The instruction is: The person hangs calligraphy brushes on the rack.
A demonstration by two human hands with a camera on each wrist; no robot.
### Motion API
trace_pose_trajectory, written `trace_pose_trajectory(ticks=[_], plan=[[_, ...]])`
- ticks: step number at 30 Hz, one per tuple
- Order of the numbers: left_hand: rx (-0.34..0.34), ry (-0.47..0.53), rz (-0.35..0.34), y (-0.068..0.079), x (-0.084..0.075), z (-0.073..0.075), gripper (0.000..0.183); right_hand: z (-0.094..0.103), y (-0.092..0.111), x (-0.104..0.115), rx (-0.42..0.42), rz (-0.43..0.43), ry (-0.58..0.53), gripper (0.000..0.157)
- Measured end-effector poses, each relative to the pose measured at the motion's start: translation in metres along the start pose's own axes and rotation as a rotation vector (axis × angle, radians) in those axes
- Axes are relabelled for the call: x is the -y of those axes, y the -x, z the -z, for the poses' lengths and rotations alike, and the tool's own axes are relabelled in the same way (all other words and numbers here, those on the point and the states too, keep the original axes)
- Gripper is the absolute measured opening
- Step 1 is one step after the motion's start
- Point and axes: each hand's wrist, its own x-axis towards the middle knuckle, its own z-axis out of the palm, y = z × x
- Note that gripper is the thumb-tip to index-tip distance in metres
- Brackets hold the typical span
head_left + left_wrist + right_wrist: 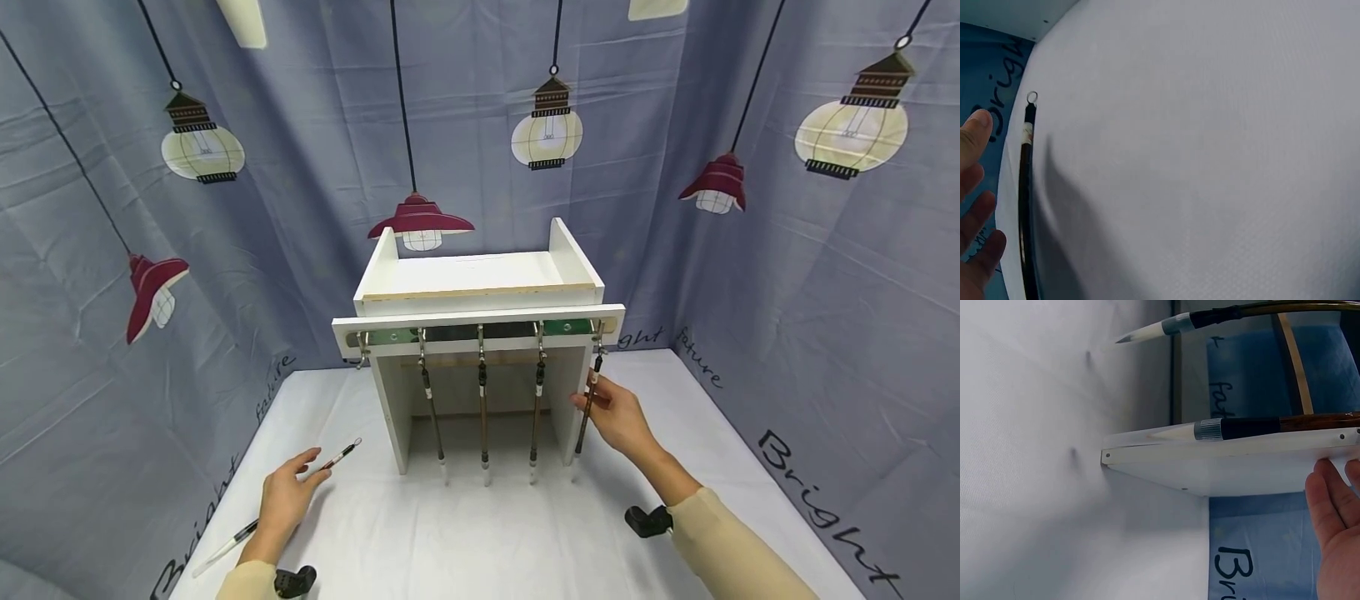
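My left hand (287, 498) is over a long dark brush (341, 455) that slants across the white table at the left. In the left wrist view the hand's fingers (975, 215) are spread and apart from this brush (1026, 200), whose hanging ring points away from me. My right hand (617, 412) is at the rightmost hanging brush (587, 412), with its fingers behind the handle. The right wrist view shows these fingers (1329, 503) nearly straight beside the white side panel (1260, 456); whether they touch the brush cannot be told.
A white wooden stand (480, 275) has a front rail (352, 327) with hooks. Several brushes, such as the middle one (483, 408), hang from it tips down. The leftmost hook (363, 348) is bare. Patterned curtain (300, 167) surrounds the white table (450, 550).
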Motion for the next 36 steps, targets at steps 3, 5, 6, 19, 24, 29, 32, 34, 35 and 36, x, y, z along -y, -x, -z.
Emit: trace_pose_trajectory(ticks=[3,5,6,19,24,29,32,34,35,36], plan=[[0.008,-0.025,0.005,-0.003,0.004,-0.002,0.05,0.0,-0.001,-0.001,0.0,-0.009,-0.001,0.069],[0.005,-0.039,0.004,-0.006,0.007,-0.003,0.049,0.0,-0.001,-0.001,0.005,-0.015,0.002,0.07],[0.007,-0.042,0.006,-0.007,0.008,-0.005,0.049,0.0,0.0,-0.001,0.007,-0.018,0.004,0.071],[0.019,-0.1,-0.022,-0.019,0.018,-0.016,0.046,0.0,0.0,0.0,0.006,-0.021,0.004,0.072],[0.011,-0.093,0.002,-0.02,0.021,-0.018,0.043,0.001,0.0,0.0,0.009,-0.029,0.004,0.073],[0.0,-0.096,0.016,-0.021,0.025,-0.021,0.036,0.001,0.0,0.0,0.005,-0.021,0.01,0.071],[-0.012,-0.102,0.017,-0.023,0.025,-0.022,0.031,0.001,0.0,0.001,0.0,-0.02,0.008,0.07],[-0.019,-0.102,0.02,-0.024,0.026,-0.022,0.027,0.001,0.0,0.0,0.001,-0.022,0.008,0.07],[-0.021,-0.103,0.021,-0.024,0.026,-0.022,0.026,0.001,0.0,0.0,0.002,-0.023,0.007,0.07],[-0.023,-0.105,0.024,-0.024,0.026,-0.022,0.025,0.001,0.0,0.0,0.003,-0.022,0.006,0.07]])
